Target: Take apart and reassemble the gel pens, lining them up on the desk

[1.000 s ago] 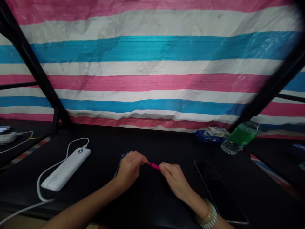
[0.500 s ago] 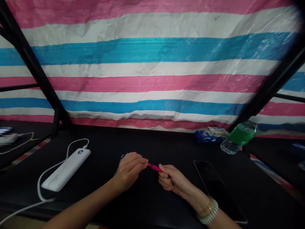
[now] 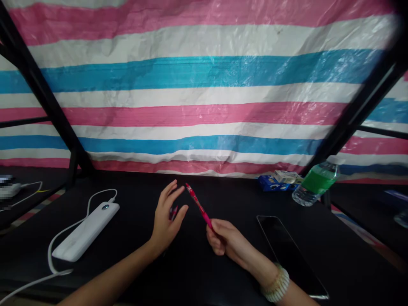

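My right hand [image 3: 219, 238] is closed around the lower end of a pink-red pen [image 3: 198, 205], whose tip points up and to the left. Close to that tip is my left hand [image 3: 167, 216], its fingers spread and its thumb apart. A small dark and pinkish thing [image 3: 174, 212] shows through the gap between thumb and fingers; most of it is hidden, and whether the hand touches it is unclear. To the right, a dark-screened phone [image 3: 290, 255] lies flat beside my right forearm.
A white power bank [image 3: 86, 231] with a white cable [image 3: 59, 233] lies on the black desk [image 3: 134, 187] at left. Small boxes [image 3: 279, 180] and a green-labelled bottle [image 3: 315, 182] are at the back right. Black frame posts flank a striped sheet [image 3: 204, 114].
My left hand has come off the pen's front end and moved away, its fingers opening. The pen has turned more upright in my right hand, and its tip now shows.
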Available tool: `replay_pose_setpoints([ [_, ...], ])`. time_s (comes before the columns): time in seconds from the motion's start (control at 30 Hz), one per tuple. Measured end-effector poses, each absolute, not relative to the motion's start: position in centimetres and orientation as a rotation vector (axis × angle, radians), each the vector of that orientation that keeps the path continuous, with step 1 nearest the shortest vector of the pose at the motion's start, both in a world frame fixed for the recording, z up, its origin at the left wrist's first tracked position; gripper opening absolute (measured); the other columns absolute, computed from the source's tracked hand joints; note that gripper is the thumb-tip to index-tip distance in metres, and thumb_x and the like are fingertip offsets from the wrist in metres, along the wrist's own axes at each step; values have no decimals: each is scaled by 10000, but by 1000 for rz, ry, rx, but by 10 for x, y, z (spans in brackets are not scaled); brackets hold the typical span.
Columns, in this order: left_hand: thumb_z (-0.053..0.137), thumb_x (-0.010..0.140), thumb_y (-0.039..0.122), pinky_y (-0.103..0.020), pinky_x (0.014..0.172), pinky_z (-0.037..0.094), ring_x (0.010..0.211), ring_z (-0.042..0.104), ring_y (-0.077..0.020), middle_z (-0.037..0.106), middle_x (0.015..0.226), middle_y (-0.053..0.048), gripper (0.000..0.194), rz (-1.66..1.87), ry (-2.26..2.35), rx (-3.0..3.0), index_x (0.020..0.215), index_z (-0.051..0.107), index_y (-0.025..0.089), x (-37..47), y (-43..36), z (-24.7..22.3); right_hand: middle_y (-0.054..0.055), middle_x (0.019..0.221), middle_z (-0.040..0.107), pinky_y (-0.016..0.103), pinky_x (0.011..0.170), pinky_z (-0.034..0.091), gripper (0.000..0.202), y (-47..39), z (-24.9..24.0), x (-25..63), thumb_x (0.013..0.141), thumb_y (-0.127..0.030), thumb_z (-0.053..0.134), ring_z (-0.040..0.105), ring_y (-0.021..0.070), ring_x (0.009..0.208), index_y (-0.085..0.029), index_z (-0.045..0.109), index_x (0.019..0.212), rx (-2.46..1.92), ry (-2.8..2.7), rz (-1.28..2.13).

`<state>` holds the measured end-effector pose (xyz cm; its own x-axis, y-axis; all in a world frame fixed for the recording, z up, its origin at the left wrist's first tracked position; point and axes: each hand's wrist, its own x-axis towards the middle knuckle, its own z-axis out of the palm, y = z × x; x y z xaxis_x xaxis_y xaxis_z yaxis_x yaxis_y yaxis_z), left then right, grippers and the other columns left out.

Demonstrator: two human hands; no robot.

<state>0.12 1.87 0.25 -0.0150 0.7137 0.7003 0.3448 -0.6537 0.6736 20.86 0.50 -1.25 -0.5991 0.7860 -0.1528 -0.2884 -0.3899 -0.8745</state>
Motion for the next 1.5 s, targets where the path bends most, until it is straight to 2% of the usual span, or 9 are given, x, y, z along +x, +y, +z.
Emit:
replay_pose_setpoints([
  [0.07, 612, 891, 275, -485, 1023, 458, 1235, 541, -272, 462, 1430, -148, 541, 1621, 956, 1557, 1397, 422, 254, 4, 20, 2, -72, 529, 396, 191, 434, 238, 387, 3, -11, 208, 829, -527, 651, 282, 60, 461, -154, 563, 776, -746, -1212, 1988],
  [0.17, 663, 863, 342, -452, 982, 488, 1083, 647, -252, 592, 1292, -159, 645, 1451, 771, 1190, 1419, 357, 230, 8, 20, 2, -82, 490, 399, 193, 419, 267, 400, 2, -10, 206, 852, -545, 610, 276, 57, 417, -149, 596, 797, -843, -1404, 1872],
  [0.33, 747, 799, 301, -345, 838, 534, 891, 704, -214, 715, 1052, -112, 657, 1393, 790, 1068, 1359, 411, 225, 9, 15, 7, -57, 511, 471, 200, 408, 252, 410, 1, -10, 203, 878, -533, 563, 365, 65, 391, -137, 661, 841, -1000, -1803, 1572],
  [0.47, 736, 811, 287, -309, 749, 543, 795, 697, -173, 724, 985, -82, 671, 1396, 776, 1011, 1363, 354, 262, 8, 14, 9, -29, 597, 538, 229, 512, 342, 362, 1, -9, 204, 936, -475, 491, 481, 119, 533, -175, 661, 1047, -1067, -1844, 1201],
  [0.6, 772, 762, 295, -300, 675, 551, 717, 677, -160, 722, 934, -71, 574, 1372, 767, 973, 1236, 455, 229, 7, 15, 12, -24, 634, 544, 260, 594, 391, 355, 3, -8, 208, 960, -448, 447, 538, 153, 607, -199, 620, 1145, -1136, -1769, 954],
  [0.8, 798, 723, 262, -301, 627, 553, 660, 668, -161, 727, 891, -80, 457, 1349, 771, 985, 1099, 551, 182, 4, 17, 10, -30, 619, 532, 260, 574, 378, 318, 3, -8, 209, 956, -415, 455, 540, 159, 593, -211, 611, 1142, -1153, -1774, 925],
  [1.07, 766, 774, 275, -287, 666, 552, 712, 679, -153, 721, 954, -90, 499, 1376, 782, 996, 1191, 504, 196, 4, 21, 7, -34, 617, 529, 267, 584, 380, 286, 4, -10, 210, 954, -359, 461, 529, 155, 585, -211, 604, 1152, -1162, -1794, 897],
  [1.33, 787, 746, 253, -281, 644, 553, 680, 680, -156, 720, 870, -76, 460, 1358, 784, 1016, 1107, 516, 163, 2, 22, 9, -36, 614, 506, 267, 581, 371, 278, 3, -6, 210, 951, -353, 455, 514, 157, 586, -201, 610, 1124, -1182, -1803, 893],
  [1.5, 775, 760, 257, -284, 648, 552, 688, 680, -154, 716, 876, -67, 510, 1365, 793, 1015, 1171, 480, 186, 2, 23, 11, -39, 618, 509, 260, 590, 380, 274, 4, -9, 211, 948, -351, 460, 528, 155, 594, -202, 610, 1123, -1178, -1806, 893],
])
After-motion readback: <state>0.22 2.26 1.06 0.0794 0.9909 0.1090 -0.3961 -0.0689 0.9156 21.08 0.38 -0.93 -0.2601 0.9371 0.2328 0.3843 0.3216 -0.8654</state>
